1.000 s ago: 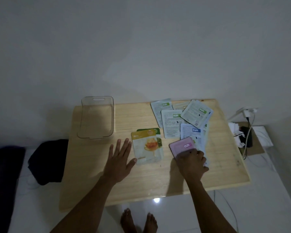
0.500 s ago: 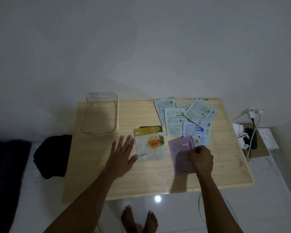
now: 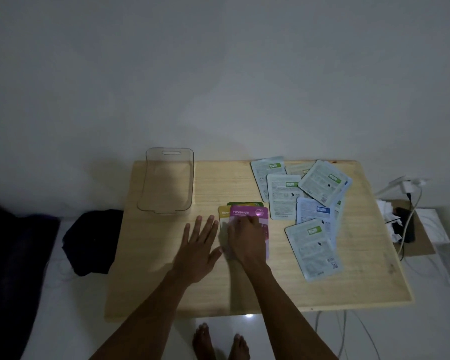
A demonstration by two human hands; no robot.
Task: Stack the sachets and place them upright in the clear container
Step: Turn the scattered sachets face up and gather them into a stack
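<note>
A pink "Pomegranate" sachet (image 3: 247,213) lies face up on a yellow sachet (image 3: 223,215) and a green sachet (image 3: 244,203) in the middle of the wooden table (image 3: 244,289). My right hand (image 3: 246,242) covers its lower half, fingers on it. My left hand (image 3: 198,245) rests flat on the table just left of that stack, fingers spread, holding nothing. Several pale sachets lie face down at the back right, among them a white one (image 3: 282,197), a blue one (image 3: 313,211) and a near one (image 3: 313,249). The clear container (image 3: 170,149) stands at the back left with nothing in it.
A dark cloth bundle (image 3: 92,240) lies on the floor left of the table. Right of the table are a charger with cables (image 3: 408,188) and a black device on cardboard (image 3: 405,224). My bare feet (image 3: 218,344) show below the front edge. A wall rises behind the table.
My right hand carried the pink sachet leftward from the loose pile, turned it face up and set it on the yellow and green sachets. My left hand stayed flat.
</note>
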